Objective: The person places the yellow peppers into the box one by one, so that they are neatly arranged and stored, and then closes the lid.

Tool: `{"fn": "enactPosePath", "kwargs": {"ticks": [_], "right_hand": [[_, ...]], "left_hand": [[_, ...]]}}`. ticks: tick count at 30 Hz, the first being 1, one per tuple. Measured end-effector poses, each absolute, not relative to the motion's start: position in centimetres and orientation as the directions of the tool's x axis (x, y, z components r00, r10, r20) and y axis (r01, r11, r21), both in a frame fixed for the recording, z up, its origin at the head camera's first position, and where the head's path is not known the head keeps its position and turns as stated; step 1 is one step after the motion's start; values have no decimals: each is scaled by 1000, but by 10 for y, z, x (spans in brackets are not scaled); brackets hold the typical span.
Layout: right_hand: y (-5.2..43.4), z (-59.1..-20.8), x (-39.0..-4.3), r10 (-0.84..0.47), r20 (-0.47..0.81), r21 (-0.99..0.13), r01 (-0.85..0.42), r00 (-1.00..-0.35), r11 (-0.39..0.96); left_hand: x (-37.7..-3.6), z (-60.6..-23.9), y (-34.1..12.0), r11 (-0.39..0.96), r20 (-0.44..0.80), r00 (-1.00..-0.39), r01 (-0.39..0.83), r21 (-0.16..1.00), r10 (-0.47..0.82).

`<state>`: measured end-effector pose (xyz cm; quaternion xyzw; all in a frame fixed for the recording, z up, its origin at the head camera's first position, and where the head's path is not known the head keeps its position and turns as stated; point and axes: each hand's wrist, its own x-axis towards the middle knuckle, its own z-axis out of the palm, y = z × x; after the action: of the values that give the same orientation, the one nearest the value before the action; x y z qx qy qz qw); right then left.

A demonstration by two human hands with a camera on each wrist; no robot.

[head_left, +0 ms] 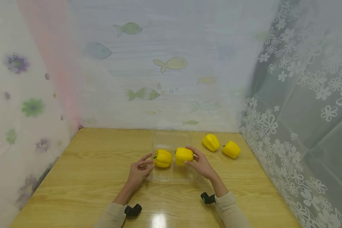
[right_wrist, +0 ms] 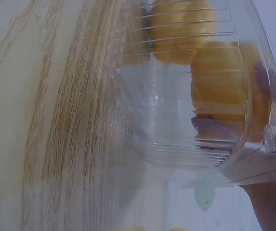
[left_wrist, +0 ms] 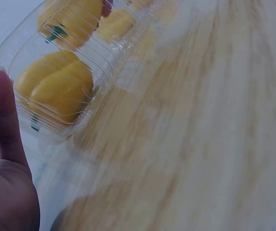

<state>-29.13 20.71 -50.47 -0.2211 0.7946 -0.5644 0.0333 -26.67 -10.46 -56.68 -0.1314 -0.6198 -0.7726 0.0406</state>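
A clear plastic clamshell container (head_left: 171, 179) lies on the table with its lid (head_left: 171, 137) folded back. One yellow bell pepper (head_left: 163, 159) sits in its left side, green stem pointing left. My right hand (head_left: 200, 164) grips a second yellow bell pepper (head_left: 184, 155) between thumb and fingers, inside the container's right side. In the right wrist view that pepper (right_wrist: 217, 79) shows through the clear wall. At the container's left edge is my left hand (head_left: 139, 171), fingers spread and nearly straight; in the left wrist view its thumb (left_wrist: 6, 115) stands at the rim.
Two more yellow bell peppers, one farther back (head_left: 211, 142) and one to its right (head_left: 231, 149), lie right of the container on the wooden table (head_left: 97, 164). Patterned curtains hang behind and on both sides. Each wrist carries a black device (head_left: 133, 210).
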Motion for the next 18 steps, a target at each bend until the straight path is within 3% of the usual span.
{"fn": "enactPosePath", "kwargs": {"ticks": [18], "right_hand": [[201, -506, -289, -427, 146, -924, -277, -892, 262]], "left_hand": [[-264, -566, -104, -224, 257, -962, 230, 947, 97]]}}
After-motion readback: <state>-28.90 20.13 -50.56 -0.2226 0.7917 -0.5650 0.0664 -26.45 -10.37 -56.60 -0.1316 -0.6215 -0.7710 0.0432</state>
